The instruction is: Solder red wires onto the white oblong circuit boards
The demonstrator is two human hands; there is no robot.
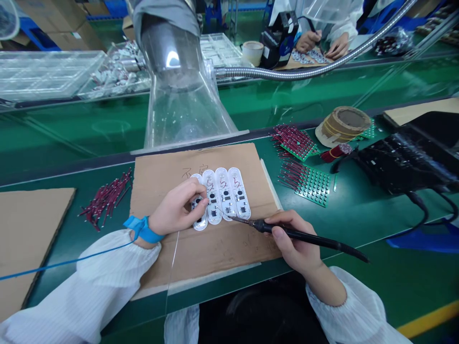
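Observation:
Several white oblong casings (227, 193) with small circuit boards and red wires lie side by side on a brown cardboard sheet (215, 248). My left hand (177, 208) rests on the leftmost casing, its fingers pinched together on a thin solder wire that runs down towards me. My right hand (296, 241) grips a black soldering iron (308, 236) like a pen. The iron's tip points left and touches the lower end of the casings. A blue wrist strap (143, 229) with a blue cord circles my left wrist.
A clear fume hood (182, 95) on a metal hose stands behind the cardboard. Red wire pieces (107, 196) lie at the left. Green boards with red wires (304, 179), a tape roll (344, 124) and a black soldering station (405, 157) are at the right. Another person's hands (322, 45) work at the far bench.

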